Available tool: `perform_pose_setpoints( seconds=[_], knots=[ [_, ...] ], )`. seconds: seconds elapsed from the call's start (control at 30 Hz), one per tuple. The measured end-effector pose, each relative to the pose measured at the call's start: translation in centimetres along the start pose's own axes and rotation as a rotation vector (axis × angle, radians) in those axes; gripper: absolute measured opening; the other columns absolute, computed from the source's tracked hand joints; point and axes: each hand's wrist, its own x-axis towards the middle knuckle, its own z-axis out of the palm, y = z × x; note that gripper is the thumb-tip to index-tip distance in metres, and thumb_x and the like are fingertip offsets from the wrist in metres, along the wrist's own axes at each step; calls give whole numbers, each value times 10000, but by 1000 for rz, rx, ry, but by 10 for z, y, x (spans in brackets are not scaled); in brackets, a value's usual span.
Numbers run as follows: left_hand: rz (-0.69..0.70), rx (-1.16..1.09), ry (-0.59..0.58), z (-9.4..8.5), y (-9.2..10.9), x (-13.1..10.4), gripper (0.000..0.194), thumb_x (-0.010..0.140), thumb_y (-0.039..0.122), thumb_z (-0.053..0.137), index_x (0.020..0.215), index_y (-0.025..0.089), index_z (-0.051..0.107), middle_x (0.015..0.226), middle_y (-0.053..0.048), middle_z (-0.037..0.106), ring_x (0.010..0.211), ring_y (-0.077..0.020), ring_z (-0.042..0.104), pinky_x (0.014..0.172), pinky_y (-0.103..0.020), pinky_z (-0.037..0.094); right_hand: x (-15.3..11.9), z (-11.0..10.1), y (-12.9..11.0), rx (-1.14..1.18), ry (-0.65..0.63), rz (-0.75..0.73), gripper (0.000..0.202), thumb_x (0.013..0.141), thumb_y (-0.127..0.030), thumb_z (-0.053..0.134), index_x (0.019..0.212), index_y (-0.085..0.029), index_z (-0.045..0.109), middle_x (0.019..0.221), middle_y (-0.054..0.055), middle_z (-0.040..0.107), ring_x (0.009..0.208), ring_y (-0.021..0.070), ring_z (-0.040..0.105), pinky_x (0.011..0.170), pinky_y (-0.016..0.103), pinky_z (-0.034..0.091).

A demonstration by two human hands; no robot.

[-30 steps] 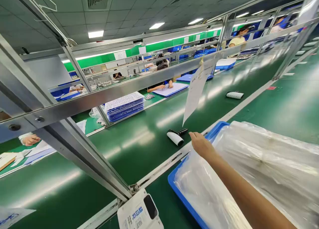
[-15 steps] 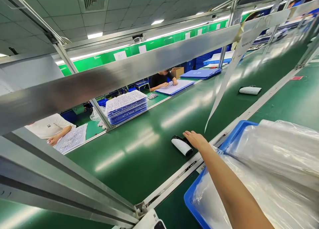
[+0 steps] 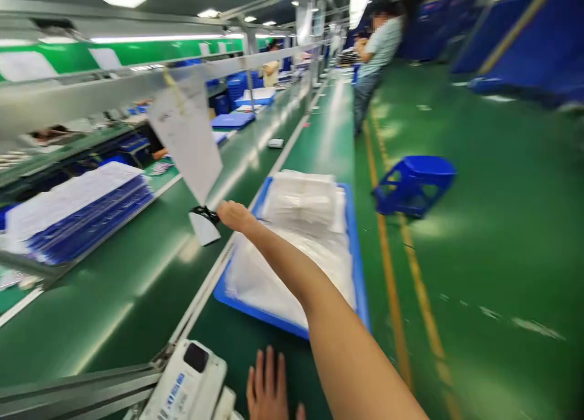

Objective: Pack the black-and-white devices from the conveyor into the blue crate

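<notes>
At the end of my outstretched arm, my right hand (image 3: 233, 215) is closed on the black, cord-like part of a white-and-black item (image 3: 205, 228). This item is at the green conveyor belt (image 3: 137, 268); blur hides its exact kind and whether it still touches the belt. Low in the view, my left hand (image 3: 268, 386) lies flat on the green bench, fingers spread, holding nothing. Between the hands, a blue tray (image 3: 274, 318) holds clear plastic bags (image 3: 298, 204), partly covered by my right forearm.
A white device (image 3: 185, 380) stands left of my left hand. Another white item (image 3: 275, 143) lies farther up the belt. A paper sheet (image 3: 185, 134) hangs from the rail. Blue-edged stacked boards (image 3: 86, 210) are at left. A blue stool (image 3: 415, 185) and a person (image 3: 379, 49) are at right.
The view has swung right, bringing the aisle and stool in. My right hand has gone from open beside the white-and-black item to closed on its black part. My left hand has come into view.
</notes>
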Motion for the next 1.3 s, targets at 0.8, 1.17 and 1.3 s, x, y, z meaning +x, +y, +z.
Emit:
perform_pose_setpoints(
  seconds=[0.8, 1.17, 1.3],
  knots=[
    [-65, 251, 310, -13, 41, -84, 685, 958, 460, 295, 1577, 172, 354, 1669, -177, 323, 1542, -347, 305, 1206, -555, 330, -770, -52, -164, 234, -310, 1511, 270, 976, -127, 418, 1165, -23, 581, 1059, 250, 684, 989, 353, 728, 813, 404, 586],
    [-30, 295, 281, 28, 31, -131, 645, 951, 461, 278, 1480, 190, 528, 1584, -99, 492, 1501, -290, 398, 1252, -497, 284, -710, -14, -140, 233, -391, 1602, 555, 881, -33, 530, 1395, 158, 442, 1123, 367, 685, 1082, 349, 721, 894, 368, 592],
    [-35, 303, 281, 26, 36, -134, 625, 956, 442, 298, 1469, 181, 541, 1580, -115, 498, 1507, -292, 386, 1250, -510, 283, -702, -6, -134, 172, -388, 1647, 550, 883, 23, 443, 1412, 173, 417, 1126, 378, 679, 1086, 327, 722, 891, 351, 592]
  ],
)
